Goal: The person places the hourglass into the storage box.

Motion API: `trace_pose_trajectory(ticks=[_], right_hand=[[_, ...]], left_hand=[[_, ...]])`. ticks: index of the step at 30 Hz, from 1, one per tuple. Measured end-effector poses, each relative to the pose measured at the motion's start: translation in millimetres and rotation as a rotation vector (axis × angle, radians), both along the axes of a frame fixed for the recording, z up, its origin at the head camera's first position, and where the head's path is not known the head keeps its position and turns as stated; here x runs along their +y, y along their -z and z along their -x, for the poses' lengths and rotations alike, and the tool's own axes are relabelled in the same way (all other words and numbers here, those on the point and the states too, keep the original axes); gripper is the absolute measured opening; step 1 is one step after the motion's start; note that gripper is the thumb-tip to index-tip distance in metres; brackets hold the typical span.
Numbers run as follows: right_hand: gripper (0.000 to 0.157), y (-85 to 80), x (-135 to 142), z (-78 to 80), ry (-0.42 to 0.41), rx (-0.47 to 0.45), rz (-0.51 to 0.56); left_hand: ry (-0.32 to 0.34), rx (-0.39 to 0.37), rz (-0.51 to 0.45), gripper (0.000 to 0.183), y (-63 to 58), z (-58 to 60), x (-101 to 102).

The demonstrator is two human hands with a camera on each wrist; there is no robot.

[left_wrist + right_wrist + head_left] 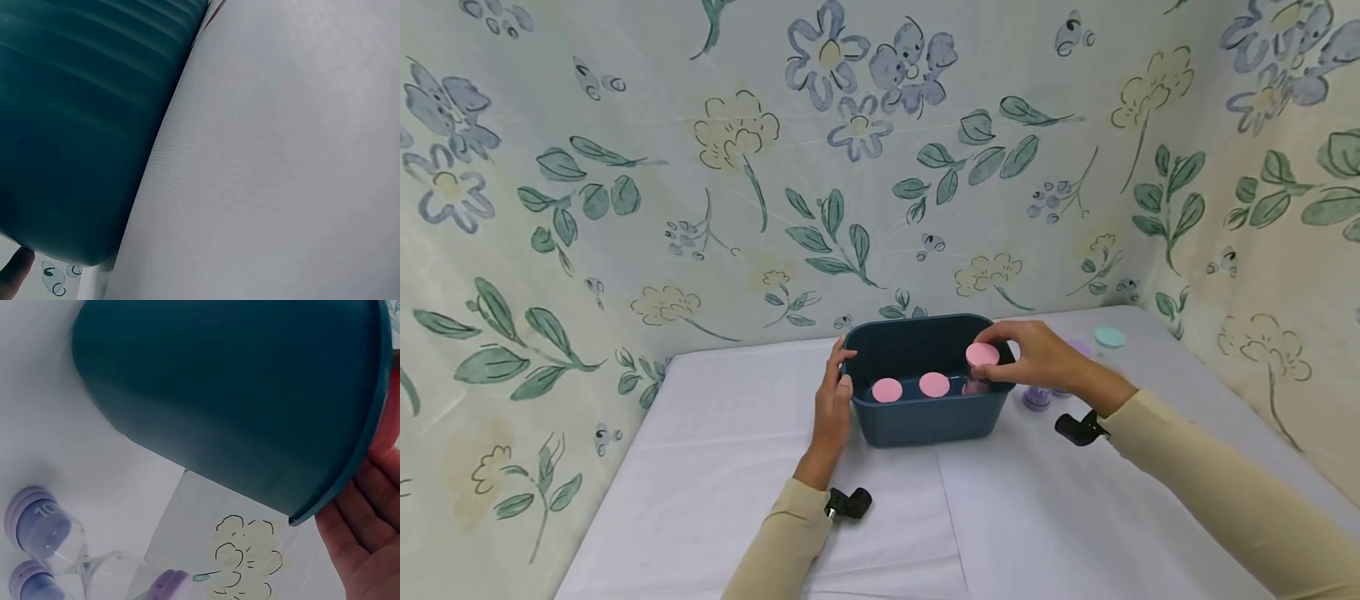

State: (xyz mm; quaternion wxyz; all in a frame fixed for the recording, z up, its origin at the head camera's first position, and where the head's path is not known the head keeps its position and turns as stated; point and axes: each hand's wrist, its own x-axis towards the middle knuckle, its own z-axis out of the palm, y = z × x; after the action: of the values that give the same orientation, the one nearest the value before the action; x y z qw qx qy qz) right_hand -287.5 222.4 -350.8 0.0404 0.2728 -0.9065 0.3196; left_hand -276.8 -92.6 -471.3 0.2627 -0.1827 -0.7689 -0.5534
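Right hand (1041, 354) pinches pink hourglass (982, 355), bin (928, 422) around it, left hand (832, 408) against bin; hasty release might topple hourglass

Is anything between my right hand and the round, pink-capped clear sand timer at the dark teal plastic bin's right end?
Nothing visible: your right hand pinches the sand timer's pink cap; the bin's walls don't come between them.

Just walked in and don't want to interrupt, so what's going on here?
A person's right hand grips a pink-topped sand timer at the right end of a dark teal bin. Their left hand rests against its left end. Two more pink tops show inside; purple-capped timers are on the table to its right. Whether the held timer touches the bin's floor isn't clear.
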Motion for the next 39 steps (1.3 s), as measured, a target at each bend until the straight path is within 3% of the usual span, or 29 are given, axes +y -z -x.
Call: trace_pose_trajectory(ticks=[11,30,39], right_hand=[[0.045,7.6,0,2.1,-0.012,0.035,-0.07],[0.042,8.1,-4,6.6,-0.027,-0.088,-0.184],[0.039,7.3,-2,12.3,-0.096,-0.084,-0.194]], left_hand=[[0.003,-0.018,-0.008,0.043,-0.6,1.2,0],[-0.002,-0.009,-0.003,0.041,1.2,0.1,0],[0.034,0.026,-0.023,0.042,-0.5,-0.4,-1]])
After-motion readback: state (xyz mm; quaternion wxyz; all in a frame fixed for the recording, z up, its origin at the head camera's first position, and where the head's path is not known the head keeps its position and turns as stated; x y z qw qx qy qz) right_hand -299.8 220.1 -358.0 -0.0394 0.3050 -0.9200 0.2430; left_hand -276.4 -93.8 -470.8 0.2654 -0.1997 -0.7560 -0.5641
